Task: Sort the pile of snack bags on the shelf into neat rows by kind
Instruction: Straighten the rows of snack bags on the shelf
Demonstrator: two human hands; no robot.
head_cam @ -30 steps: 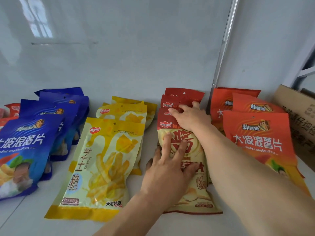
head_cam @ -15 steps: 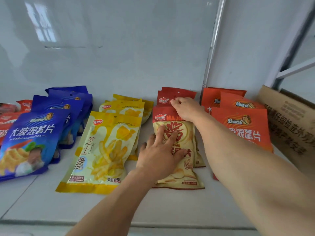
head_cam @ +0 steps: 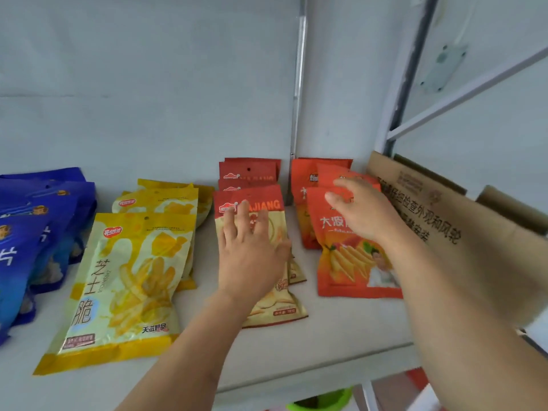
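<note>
My left hand [head_cam: 252,250] lies spread flat on the red bag [head_cam: 261,203]; my right hand [head_cam: 363,212], fingers loose, touches the orange bag [head_cam: 353,262]. Light, slick, crinkly packets: I'd pinch their top edges.

The left hand [head_cam: 252,250] lies flat on the red bag [head_cam: 261,203], the right hand [head_cam: 363,212] spread over the orange bag [head_cam: 353,262], both on the shelf [head_cam: 296,351].

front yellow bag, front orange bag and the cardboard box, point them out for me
front yellow bag [head_cam: 124,280]: head view, middle of its printed face.
front orange bag [head_cam: 353,262]: head view, the snack picture on its lower half.
cardboard box [head_cam: 462,232]: head view, its printed side panel.
</note>
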